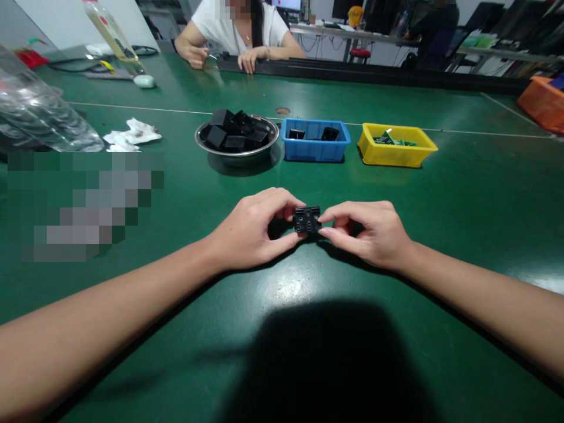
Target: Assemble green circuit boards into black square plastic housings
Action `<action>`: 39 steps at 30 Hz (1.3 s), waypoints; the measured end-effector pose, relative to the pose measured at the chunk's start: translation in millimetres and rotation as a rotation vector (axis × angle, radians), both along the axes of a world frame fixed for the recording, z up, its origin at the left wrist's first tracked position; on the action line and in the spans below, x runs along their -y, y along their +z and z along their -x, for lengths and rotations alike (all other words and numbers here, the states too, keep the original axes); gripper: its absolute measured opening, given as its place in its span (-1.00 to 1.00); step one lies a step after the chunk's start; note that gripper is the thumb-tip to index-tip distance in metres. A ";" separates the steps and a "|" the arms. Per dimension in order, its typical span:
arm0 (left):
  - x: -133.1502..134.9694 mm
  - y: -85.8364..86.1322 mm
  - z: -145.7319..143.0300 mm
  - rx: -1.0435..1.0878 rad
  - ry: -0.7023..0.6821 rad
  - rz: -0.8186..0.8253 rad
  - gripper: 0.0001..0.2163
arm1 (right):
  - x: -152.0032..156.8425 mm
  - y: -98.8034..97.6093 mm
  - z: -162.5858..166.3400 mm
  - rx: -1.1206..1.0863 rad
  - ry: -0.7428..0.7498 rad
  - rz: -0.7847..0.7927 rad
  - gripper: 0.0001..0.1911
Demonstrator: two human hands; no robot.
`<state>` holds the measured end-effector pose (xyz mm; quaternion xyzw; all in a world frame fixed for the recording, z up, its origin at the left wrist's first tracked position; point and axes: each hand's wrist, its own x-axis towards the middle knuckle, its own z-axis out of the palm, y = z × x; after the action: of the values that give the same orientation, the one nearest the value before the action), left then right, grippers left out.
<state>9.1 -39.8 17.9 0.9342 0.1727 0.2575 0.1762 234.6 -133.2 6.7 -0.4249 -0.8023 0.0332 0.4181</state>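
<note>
A small black plastic part (307, 220) with holes and ridges on its face is held just above the green table (185, 202). My left hand (264, 226) is closed, pinching its left side between thumb and fingers. From the other side, my right hand (368, 229) grips the right edge between thumb and fingertips. Beyond my hands stands a steel bowl (240, 155) heaped with black block-shaped pieces (235, 143). Beside it, a blue bin (315, 150) contains a few black parts. A yellow bin (392, 154) contains small green pieces that look like circuit boards.
Large clear plastic bottles (48, 111) lie at the left, near crumpled white tissue (134, 134). A yellowish bottle (112, 38) stands farther back. Across the table sits a person (247, 35) behind a long black bar (352, 71). An orange bin (544, 106) is at far right.
</note>
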 end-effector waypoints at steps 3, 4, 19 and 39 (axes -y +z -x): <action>-0.3 -0.1 0.2 -0.002 0.001 0.005 -0.76 | 0.4 1.4 -0.5 0.021 -0.007 0.026 -0.89; -0.4 0.0 0.2 -0.002 0.000 0.007 -0.76 | 0.5 1.7 -0.7 0.026 -0.010 0.037 -0.89; 1.1 0.3 -0.5 -0.003 0.004 0.020 -0.77 | -0.5 0.2 -0.2 -0.011 -0.002 0.059 -0.89; 3.1 -1.5 -1.0 -0.033 -0.047 -0.131 -0.82 | -0.5 0.8 3.0 0.006 0.095 0.045 -0.90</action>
<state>10.1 -42.9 16.4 0.9518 0.1361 0.2484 0.1177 231.5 -132.6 7.5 -0.3955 -0.8218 0.0697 0.4042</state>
